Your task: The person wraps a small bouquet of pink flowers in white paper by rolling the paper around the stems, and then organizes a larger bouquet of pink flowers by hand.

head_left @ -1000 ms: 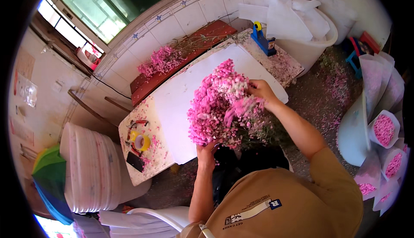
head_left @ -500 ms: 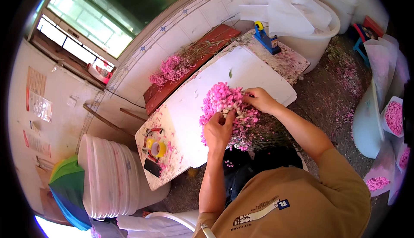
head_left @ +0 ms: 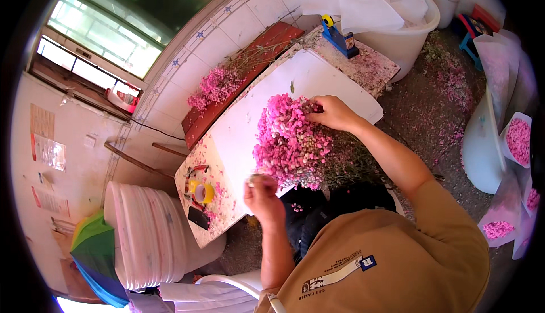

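Note:
A full bunch of small pink flowers (head_left: 289, 143), with paler blossoms mixed in, lies at the near edge of the work table, its green stems (head_left: 363, 162) running off to the right. My right hand (head_left: 336, 113) has its fingers closed on the far right side of the blossoms. Apart from the bunch, at its lower left, my left hand (head_left: 264, 200) is raised with the fingers pinched. At its fingertips is a small pale flower cluster (head_left: 261, 180), slightly blurred. White sheets (head_left: 238, 145) cover much of the table under and behind the bunch.
Pliers (head_left: 197, 169), yellow tape rolls (head_left: 205, 192) and a phone (head_left: 198, 218) lie on the table's left end. A blue tape dispenser (head_left: 343, 43) stands at the far end. More pink flowers (head_left: 216, 87) rest on a red board. Stacked white buckets (head_left: 147, 236) stand left; wrapped bouquets (head_left: 518, 143) stand right.
My left hand has drawn away from the blossoms toward the lower left with a pale cluster. My right hand stays at the bunch, which shows more of its front. The whole view has shifted slightly.

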Available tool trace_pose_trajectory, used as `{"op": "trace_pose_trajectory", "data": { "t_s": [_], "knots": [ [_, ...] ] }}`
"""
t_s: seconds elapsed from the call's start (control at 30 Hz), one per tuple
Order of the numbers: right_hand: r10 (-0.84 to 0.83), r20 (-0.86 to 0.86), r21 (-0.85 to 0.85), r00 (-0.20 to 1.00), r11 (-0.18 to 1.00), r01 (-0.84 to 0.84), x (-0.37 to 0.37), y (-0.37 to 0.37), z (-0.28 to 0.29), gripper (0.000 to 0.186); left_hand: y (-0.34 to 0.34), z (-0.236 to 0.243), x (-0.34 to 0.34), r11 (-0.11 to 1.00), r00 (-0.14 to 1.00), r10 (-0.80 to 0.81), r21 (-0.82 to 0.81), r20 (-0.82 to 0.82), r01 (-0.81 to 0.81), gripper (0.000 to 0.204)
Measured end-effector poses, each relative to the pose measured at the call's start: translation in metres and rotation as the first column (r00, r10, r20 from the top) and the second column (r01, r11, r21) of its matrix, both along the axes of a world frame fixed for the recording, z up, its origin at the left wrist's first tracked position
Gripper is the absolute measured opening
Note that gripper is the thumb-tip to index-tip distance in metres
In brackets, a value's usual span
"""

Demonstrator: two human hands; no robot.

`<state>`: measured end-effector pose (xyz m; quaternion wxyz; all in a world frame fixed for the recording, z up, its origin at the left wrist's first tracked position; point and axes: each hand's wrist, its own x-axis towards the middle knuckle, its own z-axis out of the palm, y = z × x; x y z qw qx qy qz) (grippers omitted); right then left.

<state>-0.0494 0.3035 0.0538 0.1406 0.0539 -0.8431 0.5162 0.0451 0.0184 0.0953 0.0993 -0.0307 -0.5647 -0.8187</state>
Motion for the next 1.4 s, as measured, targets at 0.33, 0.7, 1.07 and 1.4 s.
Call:
{"op": "trace_pose_trajectory", "data": {
  "t_s": [0.33,0.7,1.07,1.4],
  "knots": [
    [0.05,0.084,-0.161,0.995,0.986,-0.036,0.0,-0.002,-0.005,0.036,0.008,0.002,-0.039,0.814,0.841,-0.52,0.386,0.149,0.435,0.053],
    [0.012,-0.123,0.077,0.992,0.997,-0.002,0.016,-0.021,0.013,0.031,0.057,0.0,-0.077,0.857,0.98,-0.109,-0.484,0.165,0.177,0.02],
    [-0.104,0.097,-0.015,0.99,0.994,0.106,0.007,-0.013,0.001,0.033,0.027,-0.033,0.006,0.99,0.97,-0.109,0.115,0.216,0.085,0.003],
    [-0.049,0.048,0.116,0.998,0.992,0.044,0.042,-0.023,0.032,0.051,0.033,-0.028,-0.02,0.986,0.987,-0.039,-0.152,0.158,0.063,0.01]
  ]
}}
